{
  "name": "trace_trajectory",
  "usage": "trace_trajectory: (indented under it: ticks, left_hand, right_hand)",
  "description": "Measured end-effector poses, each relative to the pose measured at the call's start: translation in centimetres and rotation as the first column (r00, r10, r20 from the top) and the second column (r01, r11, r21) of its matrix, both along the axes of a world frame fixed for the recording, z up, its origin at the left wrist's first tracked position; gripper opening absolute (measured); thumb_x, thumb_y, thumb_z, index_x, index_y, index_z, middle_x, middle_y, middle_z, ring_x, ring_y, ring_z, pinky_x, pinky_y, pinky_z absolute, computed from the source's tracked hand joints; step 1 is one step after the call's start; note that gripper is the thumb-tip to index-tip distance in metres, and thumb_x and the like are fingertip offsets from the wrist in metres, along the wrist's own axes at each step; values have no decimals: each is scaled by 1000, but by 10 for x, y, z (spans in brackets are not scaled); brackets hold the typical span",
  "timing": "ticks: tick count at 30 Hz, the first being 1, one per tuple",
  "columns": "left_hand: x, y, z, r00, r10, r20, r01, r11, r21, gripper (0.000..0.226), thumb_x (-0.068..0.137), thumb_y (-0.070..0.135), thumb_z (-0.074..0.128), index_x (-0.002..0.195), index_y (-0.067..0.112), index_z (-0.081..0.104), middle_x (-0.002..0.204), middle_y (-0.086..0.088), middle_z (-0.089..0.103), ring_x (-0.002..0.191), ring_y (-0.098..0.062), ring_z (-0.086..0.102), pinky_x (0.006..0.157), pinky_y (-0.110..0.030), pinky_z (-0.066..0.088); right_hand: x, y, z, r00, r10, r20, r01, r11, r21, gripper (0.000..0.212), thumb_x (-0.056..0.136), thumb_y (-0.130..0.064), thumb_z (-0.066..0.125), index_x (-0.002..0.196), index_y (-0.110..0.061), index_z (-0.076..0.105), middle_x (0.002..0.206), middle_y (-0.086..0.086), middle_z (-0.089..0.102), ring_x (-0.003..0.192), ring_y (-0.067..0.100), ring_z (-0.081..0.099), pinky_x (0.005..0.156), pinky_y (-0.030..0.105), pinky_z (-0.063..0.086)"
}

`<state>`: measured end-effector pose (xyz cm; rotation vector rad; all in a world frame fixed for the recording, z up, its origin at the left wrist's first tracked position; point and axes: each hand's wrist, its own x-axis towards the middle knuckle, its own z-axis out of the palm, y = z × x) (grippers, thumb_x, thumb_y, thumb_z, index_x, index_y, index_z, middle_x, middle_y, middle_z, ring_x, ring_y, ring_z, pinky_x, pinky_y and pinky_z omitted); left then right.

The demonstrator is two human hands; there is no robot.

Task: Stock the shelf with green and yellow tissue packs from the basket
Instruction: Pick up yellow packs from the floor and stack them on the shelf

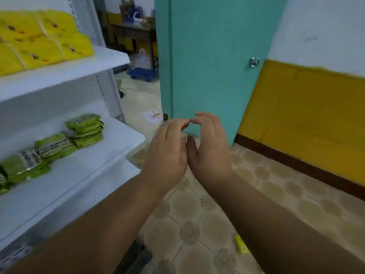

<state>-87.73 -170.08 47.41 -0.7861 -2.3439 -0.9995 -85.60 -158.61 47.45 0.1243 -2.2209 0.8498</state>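
Both hands empty between loads — left hand (167,153) and right hand (209,153) touching, fingers loosely curled, tips meeting. Glossy yellow packs (43,38) overlap along the upper shelf (110,58) rear; soft green packs (53,145) stacked toward the lower shelf (126,139) rear — fronts accessible. Basket not visible.

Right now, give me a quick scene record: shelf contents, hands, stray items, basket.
upper shelf: bright yellow tissue packs in rows on the white metal shelf
lower shelf: green tissue packs stacked toward the back, front part bare
left hand: in front of the teal door, fingers loosely curled, holding nothing
right hand: beside the left, fingertips nearly meeting, holding nothing
floor: one small yellow pack lying on the patterned tiles
basket: not clearly in view
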Motion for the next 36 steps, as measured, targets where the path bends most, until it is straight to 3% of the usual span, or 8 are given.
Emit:
trace_trajectory:
  ticks: [4,8,12,15,20,23,28,36]
  left_hand:
    - [44,102,-74,966,-168,197,172,985,-6,39,93,9,42,131,7,52,123,-10,58,113,-23,54,98,-33,43]
    - [84,180,-137,889,-283,359,324,944,-58,38,92,1,49,130,4,53,122,-11,58,112,-25,54,97,-36,43]
    - [90,224,-179,816,-347,462,438,893,-104,40,91,1,51,131,3,53,123,-12,58,113,-28,55,97,-43,45]
    - [72,246,-211,764,-362,534,495,860,-124,40,93,3,49,133,4,51,126,-11,57,115,-26,54,98,-40,45]
    - [27,278,-270,663,-407,628,628,760,-170,40,94,6,51,134,7,50,129,-9,55,118,-23,51,100,-37,43]
    - [-3,302,-312,623,-403,670,672,714,-195,41,92,5,53,133,7,51,129,-10,55,119,-26,51,100,-40,43]
    - [-35,333,-409,547,-324,772,703,678,-214,41,93,5,49,134,8,51,130,-12,54,119,-30,52,98,-47,43]
    - [-28,361,-625,451,-137,882,700,668,-254,37,90,2,46,125,12,55,116,-11,61,105,-29,58,87,-45,48]
  right_hand:
    - [62,103,-64,972,-128,195,124,992,34,39,74,1,64,112,-6,60,118,11,58,113,22,51,97,18,32]
    - [118,179,-124,891,-224,395,228,973,37,40,74,0,64,113,-8,59,115,6,57,107,25,55,89,38,47]
    - [135,221,-168,831,-279,482,316,949,3,40,71,0,66,110,-6,60,111,9,58,105,28,55,89,34,43]
    - [124,237,-201,785,-300,543,379,925,-37,41,69,2,65,109,-4,60,111,12,58,104,32,55,89,39,44]
    - [93,260,-261,664,-348,662,511,858,-62,39,73,1,64,111,-5,59,114,10,57,107,29,54,91,38,43]
    - [70,278,-306,601,-355,716,575,814,-80,38,74,1,65,111,-5,59,113,10,58,107,27,54,90,33,42]
    - [35,301,-406,512,-304,803,653,745,-135,37,75,0,65,111,-7,58,111,9,58,104,27,55,87,37,43]
    - [36,324,-620,362,-135,922,730,656,-191,36,76,-2,65,110,-9,58,110,9,56,105,27,52,89,37,40]
